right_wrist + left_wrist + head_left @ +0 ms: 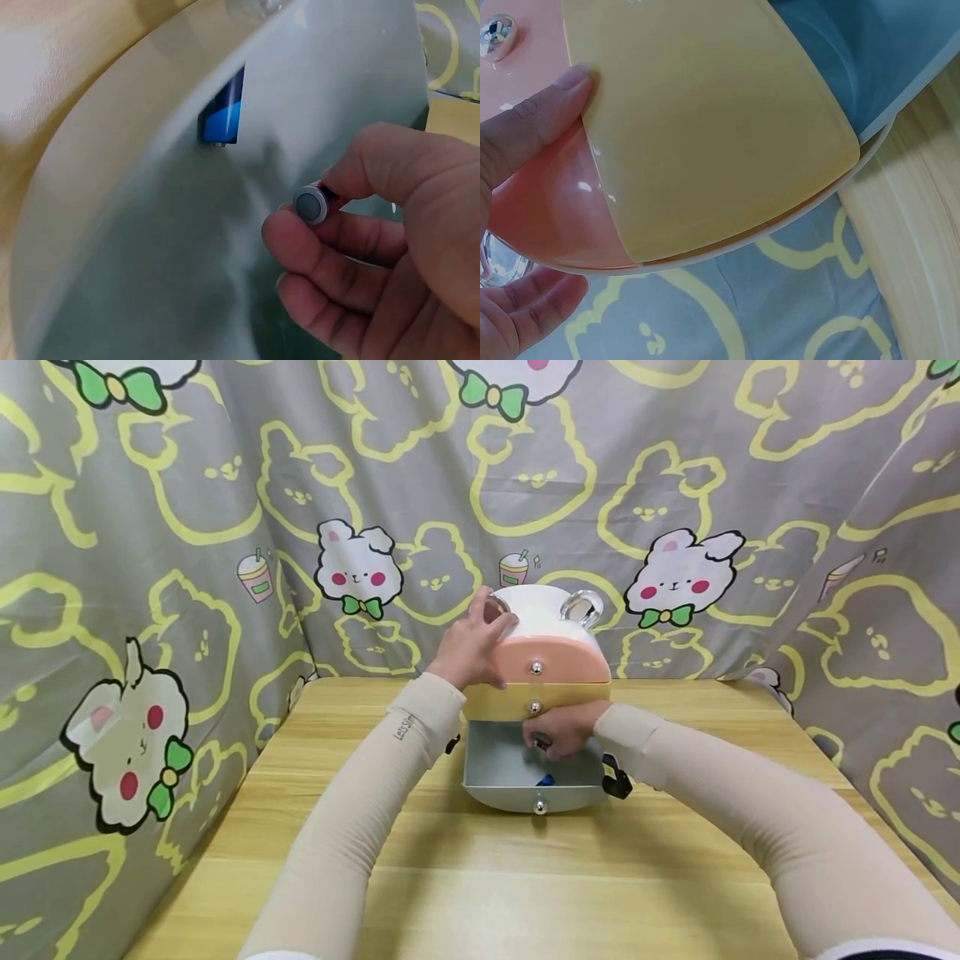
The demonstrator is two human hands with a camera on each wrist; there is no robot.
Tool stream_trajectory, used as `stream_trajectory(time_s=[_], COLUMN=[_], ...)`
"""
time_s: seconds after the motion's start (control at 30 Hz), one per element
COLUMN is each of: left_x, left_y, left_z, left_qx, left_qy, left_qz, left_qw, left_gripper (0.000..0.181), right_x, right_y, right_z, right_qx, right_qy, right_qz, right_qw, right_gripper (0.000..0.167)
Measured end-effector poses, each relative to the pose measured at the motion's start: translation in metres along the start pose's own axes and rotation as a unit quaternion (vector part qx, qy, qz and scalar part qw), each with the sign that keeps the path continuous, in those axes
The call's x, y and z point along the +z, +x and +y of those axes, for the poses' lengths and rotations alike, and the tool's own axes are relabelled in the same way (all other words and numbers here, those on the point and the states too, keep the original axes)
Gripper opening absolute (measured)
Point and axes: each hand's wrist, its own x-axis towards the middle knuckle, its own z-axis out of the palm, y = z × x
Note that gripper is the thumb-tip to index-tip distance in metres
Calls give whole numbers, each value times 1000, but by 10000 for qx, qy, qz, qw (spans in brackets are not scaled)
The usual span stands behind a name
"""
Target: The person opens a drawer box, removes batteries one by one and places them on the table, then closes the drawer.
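Note:
A small drawer box [551, 610] with a white top, a pink drawer [555, 652] and a yellow drawer [495, 702] stands on the table. Its grey bottom drawer [495, 764] is pulled out. My left hand [472, 643] grips the box's upper left side, thumb [547, 112] on the front and fingers behind the edge. Inside the grey drawer my right hand [566, 728] pinches a battery [311, 205] between thumb and fingers, its flat end showing in the right wrist view. A blue battery [225, 112] lies by the drawer's front wall.
Wood-grain table [450, 893] spreads out in front and to both sides. Behind the box hangs a patterned grey curtain [442, 468]. Two clear ear-like rings [583, 608] rise from the box top, and each drawer front has a silver knob [540, 807].

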Motion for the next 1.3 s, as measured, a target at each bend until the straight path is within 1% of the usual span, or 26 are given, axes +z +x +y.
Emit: stream_trajectory(time_s=[0.2, 0.33, 0.5, 0.77, 1.0, 1.2, 1.3], left_x=[1, 0, 0, 0, 0, 0, -1], left_y=[0, 0, -2, 0, 2, 1, 2], left_z=[1, 1, 1, 1, 2, 3, 3], left_qx=[-26, -46, -57, -51, -97, -169, -164], left_qy=[109, 111, 67, 43, 141, 136, 143], left_qz=[-51, -75, -79, -26, -15, -149, -145], left_qw=[9999, 9999, 9999, 10000, 9999, 9997, 9997], left_gripper=[99, 99, 100, 100, 100, 101, 101], right_x=[1, 3, 9, 20, 23, 28, 29], right_y=[-6, -11, -17, -27, -34, -40, -44], right_z=[-1, -2, -4, -6, -3, 1, 3], right_qx=[-301, -460, -535, -528, -699, -820, -840], right_qy=[-3, 248, 662, 986, 1284, 1710, 1809], right_qz=[396, 610, 830, 1302, 1468, 1615, 1720], right_qw=[9988, 9968, 9929, 9852, 9783, 9685, 9647], right_gripper=[33, 33, 31, 34, 31, 30, 30])
